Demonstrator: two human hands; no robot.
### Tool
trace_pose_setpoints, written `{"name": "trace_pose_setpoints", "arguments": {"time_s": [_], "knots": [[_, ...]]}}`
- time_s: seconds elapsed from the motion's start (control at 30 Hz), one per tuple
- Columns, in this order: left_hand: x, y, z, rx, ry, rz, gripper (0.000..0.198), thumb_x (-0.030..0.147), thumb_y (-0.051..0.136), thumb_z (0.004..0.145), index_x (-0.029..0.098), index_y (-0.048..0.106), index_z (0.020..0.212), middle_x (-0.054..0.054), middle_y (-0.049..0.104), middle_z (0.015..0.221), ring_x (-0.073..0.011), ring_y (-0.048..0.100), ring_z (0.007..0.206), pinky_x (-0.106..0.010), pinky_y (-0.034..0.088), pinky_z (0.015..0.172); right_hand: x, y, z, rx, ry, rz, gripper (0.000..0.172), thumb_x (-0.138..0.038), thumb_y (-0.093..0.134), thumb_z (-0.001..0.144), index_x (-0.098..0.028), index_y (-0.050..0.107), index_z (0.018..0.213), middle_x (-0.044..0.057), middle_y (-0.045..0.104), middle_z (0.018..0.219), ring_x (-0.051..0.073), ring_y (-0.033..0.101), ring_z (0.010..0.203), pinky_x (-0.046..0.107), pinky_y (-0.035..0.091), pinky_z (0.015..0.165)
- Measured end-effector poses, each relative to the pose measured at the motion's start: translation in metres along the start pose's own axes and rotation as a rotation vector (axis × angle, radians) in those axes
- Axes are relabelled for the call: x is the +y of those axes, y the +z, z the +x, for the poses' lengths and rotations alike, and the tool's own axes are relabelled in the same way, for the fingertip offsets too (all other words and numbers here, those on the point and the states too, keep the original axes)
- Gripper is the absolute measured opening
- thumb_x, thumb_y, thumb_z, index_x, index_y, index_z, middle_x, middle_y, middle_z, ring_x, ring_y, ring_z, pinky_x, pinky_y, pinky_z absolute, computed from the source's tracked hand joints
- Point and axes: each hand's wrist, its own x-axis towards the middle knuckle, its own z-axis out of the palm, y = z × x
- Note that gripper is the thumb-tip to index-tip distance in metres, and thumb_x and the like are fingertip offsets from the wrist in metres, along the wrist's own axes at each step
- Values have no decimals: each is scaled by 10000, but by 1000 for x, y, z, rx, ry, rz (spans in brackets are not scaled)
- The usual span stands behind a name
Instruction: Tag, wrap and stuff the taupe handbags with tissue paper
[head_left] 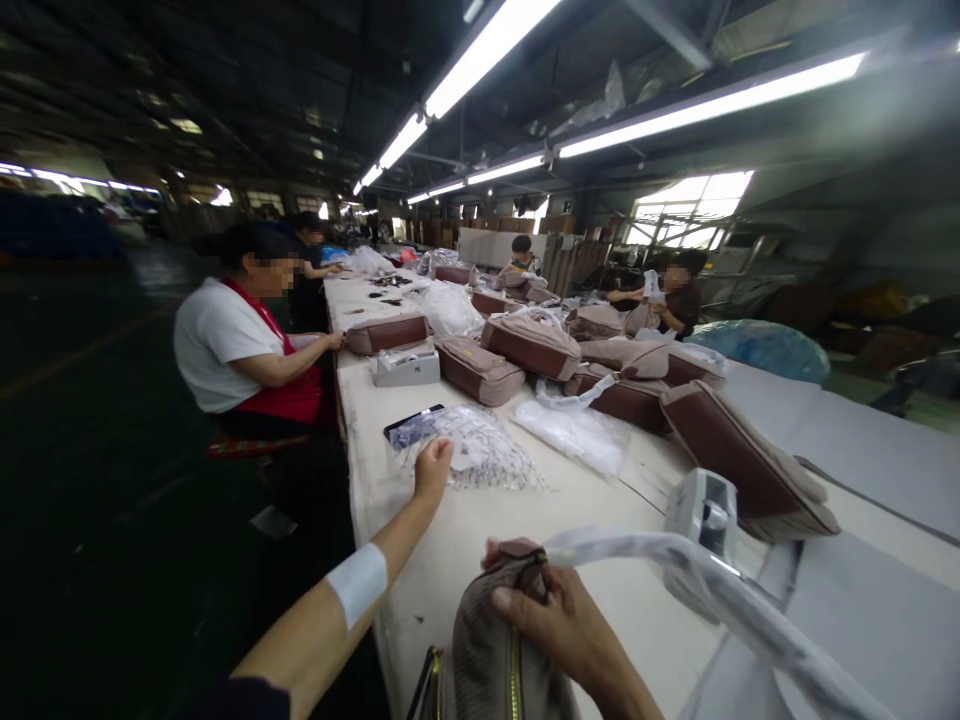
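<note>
While 1 right hand (564,612) grips 1 bag (486,635), 1 left hand (433,470) curls.

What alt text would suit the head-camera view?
A person's right hand grips a zippered taupe bag; the left hand is closed near a pile of clear packets on a white worktable. Brown-paneled bags crowd beyond; a co-worker sits alongside.
</note>
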Motion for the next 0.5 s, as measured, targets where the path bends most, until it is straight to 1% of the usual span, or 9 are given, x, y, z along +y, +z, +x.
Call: {"name": "trace_pose_setpoints", "arguments": {"time_s": [0.03,0.07,0.1,0.13,0.2,0.27,0.3,0.37,0.5], "knots": [[6,-5,-18,-9,11,-64,234,338,526,900,124,587,970,-48,628,939,-177,607,859,-365,498,790,0,-1,5,-55,-8,24,469,-463,654,726,-129,646,1056,75,680,877,238,637,843,341,518,758],[11,-11,-40,-24,19,-126,229,336,507,903,123,579,949,-42,632,890,-168,608,831,-342,491,786,2,-4,6,-37,-20,9,391,-450,651,726,-129,672,948,61,670,819,224,626,792,331,511,729],[17,-17,-64,-53,25,-184,223,334,495,898,129,571,943,-37,638,863,-161,607,814,-315,483,783,5,-10,5,47,-23,-13,349,-443,649,727,-130,680,878,58,664,792,221,617,779,332,503,727],[24,-23,-89,-80,24,-236,226,343,486,892,138,562,945,-35,644,848,-157,605,798,-296,478,767,11,-17,1,179,-11,-29,337,-444,653,724,-130,682,841,67,669,812,232,614,811,344,497,757],[40,-34,-136,-178,-3,-343,244,390,497,876,158,568,901,-34,658,815,-156,600,750,-278,473,716,22,-33,-11,550,72,-35,383,-475,656,713,-120,682,854,106,682,925,276,605,934,387,472,858],[60,-38,-171,-329,-105,-587,211,384,572,844,174,578,855,-28,670,804,-153,595,766,-275,457,753,29,-45,-26,895,227,-60,510,-528,649,701,-93,668,966,141,675,1014,314,588,1018,426,446,918],[70,-37,-182,-407,-146,-668,195,373,599,831,179,584,839,-22,674,797,-147,593,753,-267,453,744,30,-48,-34,992,298,-90,574,-555,637,701,-79,652,1021,150,674,1025,325,589,1028,439,445,925],[90,-31,-192,-564,-205,-761,169,344,632,815,179,593,824,-16,679,790,-136,592,719,-254,453,712,27,-46,-50,1033,358,-188,634,-602,610,710,-78,641,1066,155,676,1046,337,584,1060,455,434,953],[111,-16,-189,-869,-180,-721,179,322,642,814,149,599,802,-27,676,735,-125,591,670,-242,456,680,13,-38,-88,886,195,-401,587,-622,529,783,-158,641,1124,102,629,1197,313,524,1179,447,391,1033]]}}
